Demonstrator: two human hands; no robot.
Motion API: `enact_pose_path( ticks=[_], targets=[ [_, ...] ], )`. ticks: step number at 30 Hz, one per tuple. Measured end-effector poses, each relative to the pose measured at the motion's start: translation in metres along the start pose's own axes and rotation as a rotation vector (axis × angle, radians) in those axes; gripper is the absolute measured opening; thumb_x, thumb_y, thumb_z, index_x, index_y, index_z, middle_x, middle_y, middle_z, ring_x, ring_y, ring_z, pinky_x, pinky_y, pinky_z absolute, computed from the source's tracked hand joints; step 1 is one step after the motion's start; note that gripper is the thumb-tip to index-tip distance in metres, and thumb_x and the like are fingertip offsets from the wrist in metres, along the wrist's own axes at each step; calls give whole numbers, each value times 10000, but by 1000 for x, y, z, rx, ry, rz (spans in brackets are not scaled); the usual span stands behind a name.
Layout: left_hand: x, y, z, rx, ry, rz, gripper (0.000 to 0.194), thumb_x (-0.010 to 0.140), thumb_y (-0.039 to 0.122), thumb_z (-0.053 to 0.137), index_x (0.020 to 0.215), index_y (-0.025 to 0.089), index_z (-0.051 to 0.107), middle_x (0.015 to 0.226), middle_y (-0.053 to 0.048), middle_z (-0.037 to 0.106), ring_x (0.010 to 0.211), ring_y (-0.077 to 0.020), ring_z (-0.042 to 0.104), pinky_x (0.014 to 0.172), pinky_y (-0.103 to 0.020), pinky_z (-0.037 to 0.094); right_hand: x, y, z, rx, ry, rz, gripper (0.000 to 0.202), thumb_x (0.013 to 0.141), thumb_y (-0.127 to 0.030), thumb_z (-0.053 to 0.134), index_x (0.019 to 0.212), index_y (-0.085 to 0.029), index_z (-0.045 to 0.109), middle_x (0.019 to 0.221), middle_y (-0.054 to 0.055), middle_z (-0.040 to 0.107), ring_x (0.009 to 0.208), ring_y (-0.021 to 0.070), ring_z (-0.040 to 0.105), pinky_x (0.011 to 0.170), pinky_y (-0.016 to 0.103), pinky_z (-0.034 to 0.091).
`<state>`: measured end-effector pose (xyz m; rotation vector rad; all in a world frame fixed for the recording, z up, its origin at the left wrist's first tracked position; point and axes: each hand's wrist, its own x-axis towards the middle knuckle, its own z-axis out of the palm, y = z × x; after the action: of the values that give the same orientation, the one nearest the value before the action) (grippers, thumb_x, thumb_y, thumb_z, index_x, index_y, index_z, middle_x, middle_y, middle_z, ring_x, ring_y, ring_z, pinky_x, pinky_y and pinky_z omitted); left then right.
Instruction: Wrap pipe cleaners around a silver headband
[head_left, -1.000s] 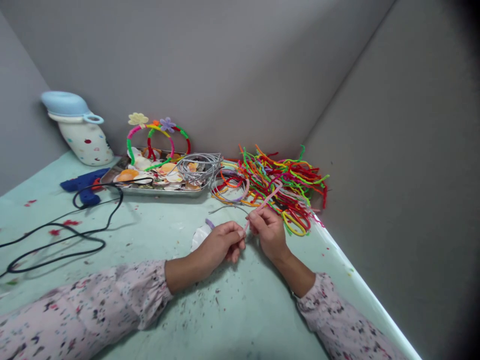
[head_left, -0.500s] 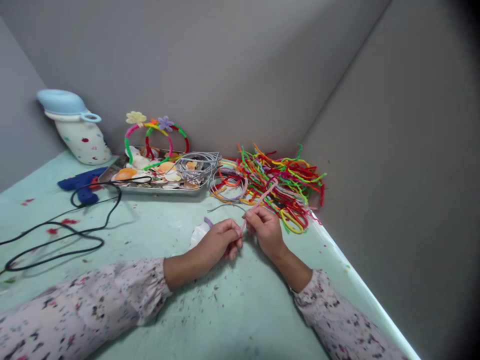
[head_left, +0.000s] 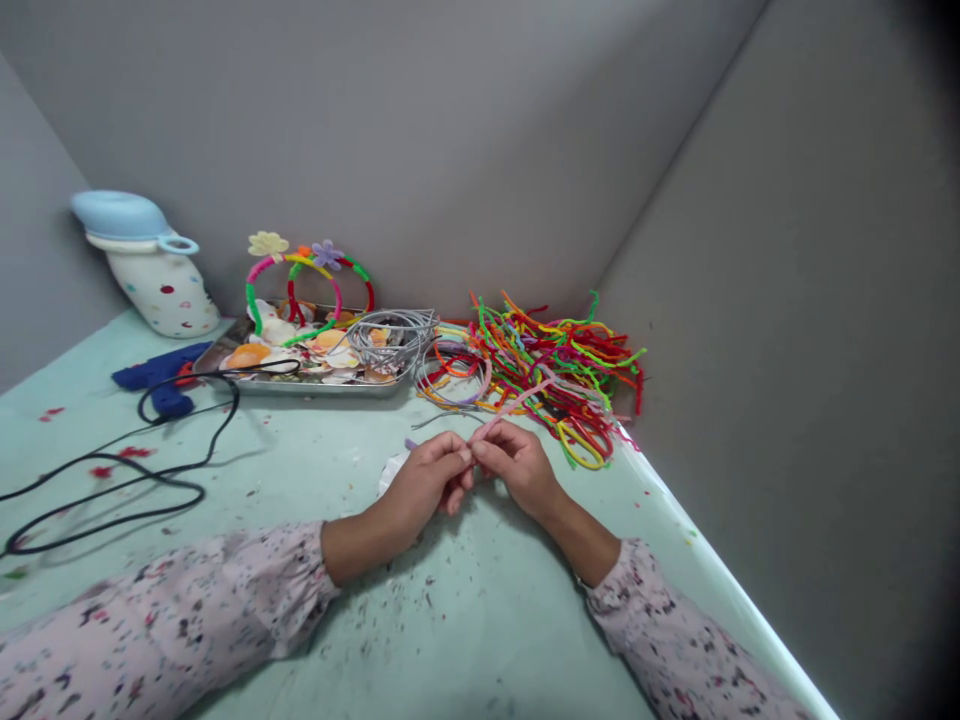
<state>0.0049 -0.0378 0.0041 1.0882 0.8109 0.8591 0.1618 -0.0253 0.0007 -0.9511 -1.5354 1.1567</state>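
A pale pink pipe cleaner [head_left: 517, 402] runs up and to the right from between my fingers. My left hand [head_left: 424, 485] pinches its near end, which is mostly covered by the fingertips. Close against it, my right hand [head_left: 525, 470] grips the same stem, thumb pressed near the left fingertips. Partly behind my left hand lie a white round piece [head_left: 391, 472] and a short purple bit [head_left: 410, 443]. A thin grey wire end [head_left: 450, 415] rests on the table just beyond both hands.
A heap of bright pipe cleaners [head_left: 562, 360] lies at the back right. Behind to the left, a metal tray [head_left: 322, 388] holds shells, a wire coil [head_left: 394, 335] and flowered hoops [head_left: 250, 300]. A blue glue gun [head_left: 157, 370] with a looping black cord [head_left: 202, 490] and a white bottle [head_left: 161, 285] stand farther left.
My right hand has slid down the pink pipe cleaner toward my left fingertips, so the hands now meet. The view has shifted slightly.
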Motion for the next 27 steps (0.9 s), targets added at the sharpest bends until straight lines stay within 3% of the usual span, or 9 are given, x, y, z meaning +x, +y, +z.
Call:
enact_pose_path(
  ticks=[9, 14, 16, 18, 22, 27],
  targets=[
    [-1, 0, -4, 409, 134, 159, 218, 895, 355, 448, 744, 197, 451, 548, 63, 448, 463, -91, 386, 451, -220, 304, -1, 6, 1, -233, 130, -135, 154, 777, -326, 686, 725, -181, 676, 681, 16, 625, 617, 142, 543, 591, 270, 443],
    [0, 0, -9, 483, 194, 282, 138, 890, 324, 464, 845, 198, 498, 674, 39, 493, 565, -109, 439, 531, -239, 355, 6, 12, -6, 32, 306, -62, 165, 807, -358, 657, 773, -196, 648, 639, -24, 581, 527, 101, 466, 510, 235, 392],
    [3, 2, -12, 583, 245, 347, 61, 855, 233, 490, 896, 195, 515, 748, 23, 507, 623, -118, 457, 582, -252, 373, 11, 17, -11, 179, 339, -16, 172, 788, -360, 672, 769, -195, 628, 643, -29, 566, 513, 90, 439, 471, 219, 356],
    [6, 3, -16, 694, 312, 434, 138, 809, 131, 481, 922, 185, 537, 868, -5, 505, 699, -123, 480, 661, -272, 397, 15, 21, -16, 292, 363, 32, 163, 759, -337, 692, 775, -201, 604, 656, -34, 565, 517, 87, 443, 459, 208, 349],
    [11, 5, -21, 758, 359, 529, 278, 751, 28, 414, 930, 185, 558, 913, -19, 483, 772, -139, 485, 716, -283, 402, 15, 22, -18, 252, 291, 46, 127, 754, -285, 675, 771, -215, 570, 632, -53, 542, 492, 85, 438, 445, 208, 334],
    [16, 1, -26, 590, 453, 526, 199, 798, 94, 438, 936, 189, 545, 932, -22, 494, 790, -144, 500, 696, -270, 412, 4, 9, -6, -300, -5, -91, 65, 795, -251, 640, 769, -191, 645, 735, 8, 619, 633, 132, 544, 586, 259, 425]
  ],
)
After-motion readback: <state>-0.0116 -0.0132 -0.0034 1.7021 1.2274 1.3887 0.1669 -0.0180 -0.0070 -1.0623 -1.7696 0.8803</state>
